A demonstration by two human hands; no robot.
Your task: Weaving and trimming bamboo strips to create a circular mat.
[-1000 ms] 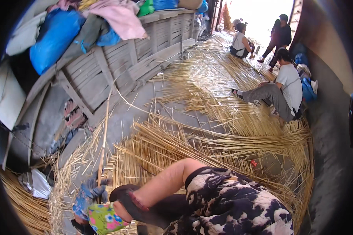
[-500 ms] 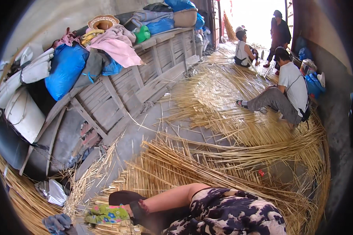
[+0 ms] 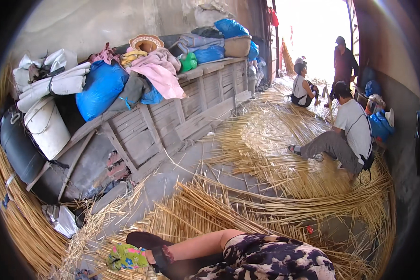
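Tan reeds (image 3: 191,205), green floral cloth (image 3: 126,257), dark-and-cream blotched garment (image 3: 275,257), blue bag (image 3: 101,91).

A gloved hand (image 3: 83,274), mostly cut off, is just beside a stalk (image 3: 99,272); flowered cloth (image 3: 127,257) lies to the hand's right.

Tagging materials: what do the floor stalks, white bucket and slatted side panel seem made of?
Stalks: likely dried reed or cane, faintly glossy; straw-coloured, long, thin lengths.
Bucket: probably plastic, smooth and dull; plain white sides, though painted metal is possible.
Panel: looks like bare, weathered wood; grey, dull boards with visible seams.
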